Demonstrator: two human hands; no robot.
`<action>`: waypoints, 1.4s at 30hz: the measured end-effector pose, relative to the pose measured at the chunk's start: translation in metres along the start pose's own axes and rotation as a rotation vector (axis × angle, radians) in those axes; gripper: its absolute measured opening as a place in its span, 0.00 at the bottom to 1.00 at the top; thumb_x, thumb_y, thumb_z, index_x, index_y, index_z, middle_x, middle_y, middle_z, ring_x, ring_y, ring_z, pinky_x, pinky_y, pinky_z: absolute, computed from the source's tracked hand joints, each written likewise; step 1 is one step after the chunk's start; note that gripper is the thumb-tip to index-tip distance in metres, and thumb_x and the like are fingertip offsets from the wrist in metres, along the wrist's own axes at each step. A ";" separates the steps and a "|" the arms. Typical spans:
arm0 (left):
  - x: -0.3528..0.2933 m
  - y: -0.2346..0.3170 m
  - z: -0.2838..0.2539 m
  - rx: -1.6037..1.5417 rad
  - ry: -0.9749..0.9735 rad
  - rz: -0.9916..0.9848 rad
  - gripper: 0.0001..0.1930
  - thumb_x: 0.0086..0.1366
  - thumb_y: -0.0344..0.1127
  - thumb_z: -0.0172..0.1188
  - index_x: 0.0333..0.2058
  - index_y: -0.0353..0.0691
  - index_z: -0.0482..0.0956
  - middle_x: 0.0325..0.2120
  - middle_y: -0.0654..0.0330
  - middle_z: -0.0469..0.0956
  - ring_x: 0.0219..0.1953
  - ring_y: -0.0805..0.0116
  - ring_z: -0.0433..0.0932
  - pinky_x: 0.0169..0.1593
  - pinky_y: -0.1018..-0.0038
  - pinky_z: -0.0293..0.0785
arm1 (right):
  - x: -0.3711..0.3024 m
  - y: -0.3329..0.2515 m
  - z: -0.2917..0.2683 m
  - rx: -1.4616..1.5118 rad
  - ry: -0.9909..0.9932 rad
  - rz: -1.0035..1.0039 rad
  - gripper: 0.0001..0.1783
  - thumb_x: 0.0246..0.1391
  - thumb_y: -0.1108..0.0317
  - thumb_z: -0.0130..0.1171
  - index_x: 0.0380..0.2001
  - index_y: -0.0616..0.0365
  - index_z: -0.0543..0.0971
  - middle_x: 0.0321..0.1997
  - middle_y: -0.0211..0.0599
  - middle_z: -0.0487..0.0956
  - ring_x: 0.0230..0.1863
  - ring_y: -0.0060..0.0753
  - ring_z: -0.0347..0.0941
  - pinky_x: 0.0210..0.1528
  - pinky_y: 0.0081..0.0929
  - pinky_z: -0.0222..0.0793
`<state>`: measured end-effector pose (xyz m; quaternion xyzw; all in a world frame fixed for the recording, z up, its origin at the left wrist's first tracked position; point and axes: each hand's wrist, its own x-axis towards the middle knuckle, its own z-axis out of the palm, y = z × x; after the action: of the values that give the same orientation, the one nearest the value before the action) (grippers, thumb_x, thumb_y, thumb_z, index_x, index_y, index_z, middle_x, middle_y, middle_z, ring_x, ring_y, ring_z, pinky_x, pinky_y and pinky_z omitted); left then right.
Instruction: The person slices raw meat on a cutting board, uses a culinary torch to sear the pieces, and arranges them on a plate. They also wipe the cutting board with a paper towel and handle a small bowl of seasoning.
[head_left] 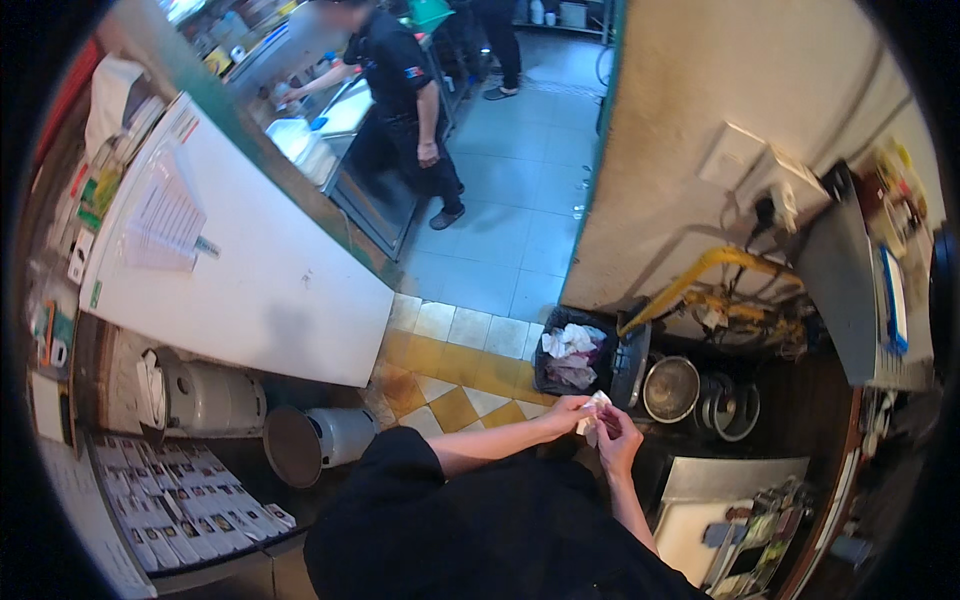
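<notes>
In front of my body, my left hand (566,417) and my right hand (619,442) meet around a crumpled white piece of paper or tissue (597,402). The fingers of both hands are closed on it, the left from the left side and the right from the right. Pinkish marks show on it, too small to make out. Just beyond my hands stands a black-lined bin (541,372) filled with crumpled white paper (572,340) and a greyish plastic bag (570,373).
To the right of the bin are a round metal pan (671,389) and a yellow metal frame (715,262). At left stand a white fridge (290,290) and metal cylinders (345,433). Through the doorway, a person in dark clothes (395,75) works at a counter.
</notes>
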<state>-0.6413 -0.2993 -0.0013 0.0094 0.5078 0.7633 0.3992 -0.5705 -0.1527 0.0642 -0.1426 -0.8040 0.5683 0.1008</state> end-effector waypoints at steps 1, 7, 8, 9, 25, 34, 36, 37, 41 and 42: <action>0.001 -0.002 -0.012 -0.049 0.088 0.016 0.16 0.78 0.37 0.57 0.55 0.32 0.81 0.45 0.63 0.84 0.45 0.77 0.79 0.49 0.75 0.77 | 0.006 0.012 0.006 0.031 -0.040 -0.004 0.17 0.58 0.76 0.70 0.50 0.64 0.82 0.40 0.38 0.85 0.40 0.28 0.84 0.46 0.25 0.81; -0.019 0.023 -0.017 0.658 0.433 0.288 0.14 0.69 0.33 0.64 0.51 0.44 0.87 0.36 0.49 0.88 0.38 0.61 0.89 0.40 0.66 0.82 | 0.032 0.029 0.015 0.884 -0.409 1.019 0.24 0.67 0.50 0.64 0.53 0.58 0.80 0.50 0.42 0.83 0.52 0.41 0.82 0.56 0.45 0.80; -0.029 0.040 -0.002 0.696 0.390 0.309 0.15 0.68 0.34 0.65 0.53 0.45 0.86 0.36 0.48 0.87 0.38 0.55 0.88 0.40 0.62 0.82 | 0.033 0.029 0.022 0.914 -0.441 1.008 0.27 0.68 0.42 0.59 0.53 0.55 0.79 0.53 0.43 0.82 0.55 0.45 0.80 0.59 0.50 0.78; -0.036 0.049 0.008 0.734 0.351 0.324 0.17 0.67 0.36 0.65 0.54 0.47 0.85 0.36 0.47 0.87 0.38 0.49 0.88 0.39 0.58 0.82 | 0.032 0.031 0.024 1.012 -0.470 1.032 0.25 0.70 0.45 0.57 0.55 0.53 0.78 0.52 0.39 0.83 0.51 0.40 0.81 0.53 0.41 0.79; -0.049 0.086 -0.274 1.058 0.458 0.019 0.23 0.64 0.40 0.67 0.57 0.43 0.80 0.35 0.44 0.86 0.40 0.41 0.85 0.47 0.51 0.81 | 0.156 0.266 0.139 0.217 0.006 1.125 0.37 0.57 0.59 0.73 0.66 0.57 0.70 0.62 0.48 0.78 0.59 0.53 0.79 0.53 0.54 0.80; -0.169 0.222 -0.523 0.946 0.943 -0.155 0.18 0.62 0.30 0.67 0.51 0.34 0.83 0.30 0.48 0.86 0.35 0.44 0.85 0.43 0.57 0.83 | 0.218 0.230 0.297 0.072 -0.339 1.224 0.22 0.63 0.50 0.66 0.53 0.52 0.80 0.36 0.36 0.82 0.29 0.32 0.78 0.29 0.34 0.73; -0.157 0.265 -0.532 0.833 1.054 -0.262 0.15 0.63 0.31 0.66 0.48 0.37 0.85 0.28 0.47 0.86 0.32 0.44 0.85 0.40 0.57 0.82 | 0.263 0.143 0.335 -0.036 -0.341 1.132 0.22 0.66 0.51 0.64 0.56 0.51 0.80 0.43 0.32 0.85 0.38 0.30 0.81 0.38 0.34 0.73; -0.140 0.276 -0.549 0.969 1.011 -0.235 0.14 0.64 0.32 0.65 0.48 0.38 0.86 0.28 0.47 0.86 0.34 0.44 0.86 0.41 0.57 0.82 | 0.286 0.106 0.349 -0.019 -0.356 1.075 0.22 0.66 0.51 0.64 0.57 0.51 0.79 0.45 0.32 0.85 0.41 0.30 0.81 0.40 0.34 0.73; -0.031 0.306 -0.619 1.219 0.816 -0.172 0.13 0.68 0.34 0.58 0.48 0.44 0.86 0.32 0.47 0.87 0.38 0.45 0.86 0.47 0.55 0.82 | 0.383 0.050 0.390 0.022 -0.382 0.941 0.23 0.66 0.54 0.65 0.58 0.53 0.80 0.47 0.30 0.87 0.45 0.27 0.83 0.44 0.34 0.74; 0.001 0.313 -0.634 1.189 0.797 -0.096 0.13 0.67 0.32 0.58 0.48 0.43 0.86 0.32 0.46 0.86 0.38 0.45 0.86 0.46 0.54 0.82 | 0.406 0.061 0.394 -0.012 -0.395 0.927 0.21 0.66 0.55 0.65 0.56 0.54 0.81 0.44 0.30 0.87 0.41 0.26 0.83 0.41 0.33 0.75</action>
<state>-1.0955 -0.8370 -0.0635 -0.0766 0.9448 0.2845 0.1437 -1.0727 -0.3425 -0.1252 -0.3750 -0.6632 0.5649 -0.3171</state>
